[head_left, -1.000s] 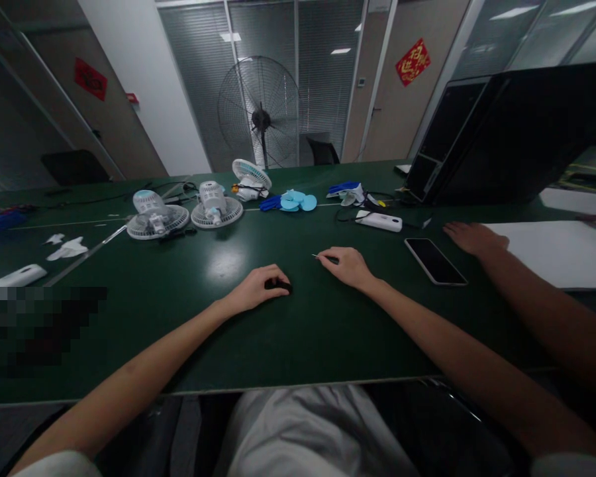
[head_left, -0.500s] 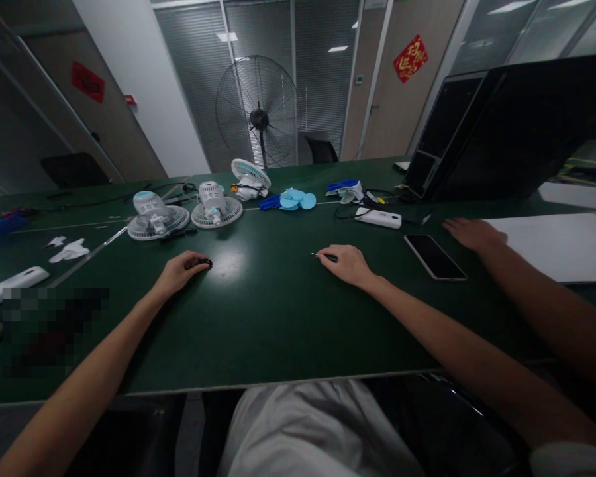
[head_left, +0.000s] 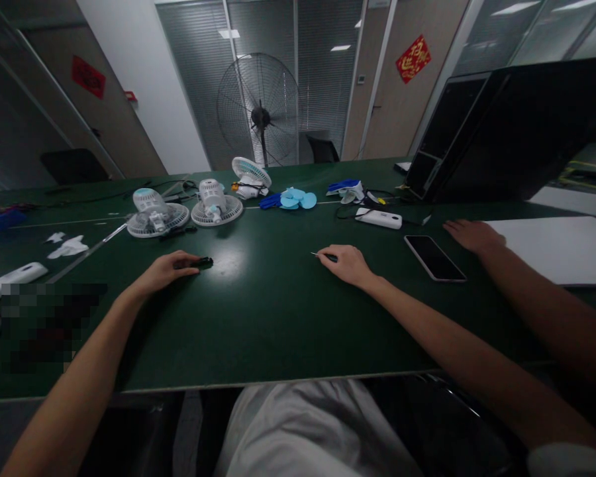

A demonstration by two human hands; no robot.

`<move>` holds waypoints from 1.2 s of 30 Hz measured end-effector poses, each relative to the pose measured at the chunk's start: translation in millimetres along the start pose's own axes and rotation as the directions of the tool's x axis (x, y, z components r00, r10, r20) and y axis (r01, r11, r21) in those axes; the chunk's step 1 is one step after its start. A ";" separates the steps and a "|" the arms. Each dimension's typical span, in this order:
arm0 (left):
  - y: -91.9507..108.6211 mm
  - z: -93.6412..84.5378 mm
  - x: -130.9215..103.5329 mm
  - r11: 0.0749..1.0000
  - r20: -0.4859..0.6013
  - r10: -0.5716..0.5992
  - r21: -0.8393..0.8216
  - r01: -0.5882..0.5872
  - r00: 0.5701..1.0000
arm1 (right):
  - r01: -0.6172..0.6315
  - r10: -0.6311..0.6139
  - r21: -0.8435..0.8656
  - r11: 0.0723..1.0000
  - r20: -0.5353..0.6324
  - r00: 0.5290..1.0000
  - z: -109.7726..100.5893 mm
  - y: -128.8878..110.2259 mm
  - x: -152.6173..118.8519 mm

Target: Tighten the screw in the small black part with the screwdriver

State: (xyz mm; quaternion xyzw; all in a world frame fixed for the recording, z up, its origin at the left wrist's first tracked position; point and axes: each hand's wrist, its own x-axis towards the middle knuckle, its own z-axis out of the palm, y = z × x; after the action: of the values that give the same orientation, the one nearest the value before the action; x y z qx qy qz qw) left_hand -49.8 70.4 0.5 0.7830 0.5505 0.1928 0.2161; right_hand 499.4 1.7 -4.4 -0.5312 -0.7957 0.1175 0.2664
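Near the table's (head_left: pixel 278 318) front edge, the left hand (head_left: pixel 166 270) lightly pinches a small black object (head_left: pixel 204 262), seemingly light, stiff, best gripped endwise.

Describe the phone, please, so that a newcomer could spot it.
On the green table, look between the wearer's right hand and the co-worker's hand. The phone lies there, screen up: a dark rectangle with a pale rim, unlike the white device beyond it.

Lay open over the table (head_left: pixel 268 318) between the black piece (head_left: pixel 206 261) at left hand (head_left: pixel 166 270) and the thin tool (head_left: pixel 330 258) in right hand (head_left: pixel 346 264), and down toward the camera. Was blocked beyond by small fans (head_left: pixel 212 199) and blue blades (head_left: pixel 298 198), rightward by a phone (head_left: pixel 434 258) and another person's hand (head_left: pixel 474 236).
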 end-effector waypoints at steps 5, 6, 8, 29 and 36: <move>-6.3 -0.3 0.6 0.998 -0.033 0.012 0.054 -0.011 0.999 | 0.002 -0.002 -0.018 1.000 0.005 1.000 0.1 0.1 0.2; -5.2 0.1 0.4 0.998 -0.032 0.024 0.064 -0.022 0.999 | 0.006 -0.006 -0.015 1.000 0.008 1.000 0.5 1.0 0.3; -2.2 0.8 -0.2 0.995 -0.041 0.046 0.093 -0.042 0.998 | 0.012 -0.012 -0.012 1.000 0.008 1.000 1.9 3.4 0.5; 26.0 33.5 11.0 0.990 -0.412 -0.002 0.130 0.060 0.911 | 0.021 -0.021 -0.027 0.999 0.003 1.000 5.2 7.5 1.7; 28.8 43.3 15.8 0.993 -0.395 -0.039 0.083 0.078 0.918 | 0.024 -0.024 -0.026 0.999 0.008 1.000 5.7 8.3 1.5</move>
State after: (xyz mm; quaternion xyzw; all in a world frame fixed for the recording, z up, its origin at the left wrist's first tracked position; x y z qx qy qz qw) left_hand 1.1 71.2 -18.7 0.7211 0.6146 0.3125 0.0686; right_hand 502.3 7.1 -12.6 -0.5244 -0.8045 0.1061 0.2579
